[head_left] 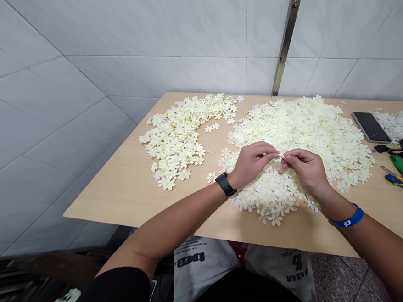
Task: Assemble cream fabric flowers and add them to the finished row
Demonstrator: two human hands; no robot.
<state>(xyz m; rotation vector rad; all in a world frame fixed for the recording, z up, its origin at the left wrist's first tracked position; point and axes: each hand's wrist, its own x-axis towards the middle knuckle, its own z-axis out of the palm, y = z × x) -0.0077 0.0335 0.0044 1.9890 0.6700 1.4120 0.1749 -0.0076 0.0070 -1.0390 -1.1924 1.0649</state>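
So I'm standing here by this pale wood-look tabletop [115, 200], and on the left there's a curved drift of cream, five-petalled artificial flower heads [178, 140]. Next along, the left hand [252, 163] has thumb and index fingers pinched nearly closed on a tiny white flower-like piece [280, 156], held above the big, loose mound of creamy-white artificial blossoms [313, 126]. The right hand [305, 170] pinches it from the other side, just as tight. I'd bet it weighs basically nothing, soft and bendy, probably not slippery but easy to crease or tear, so I'd grab it near the centre, not by the petal tips. Readable stuff, left to right: the light grey printed trousers [210, 271] have upside-down lettering, maybe "bea" and something like "MANIJER", not sure; the bright blue wristband [350, 217] has a white logo I can't make out.
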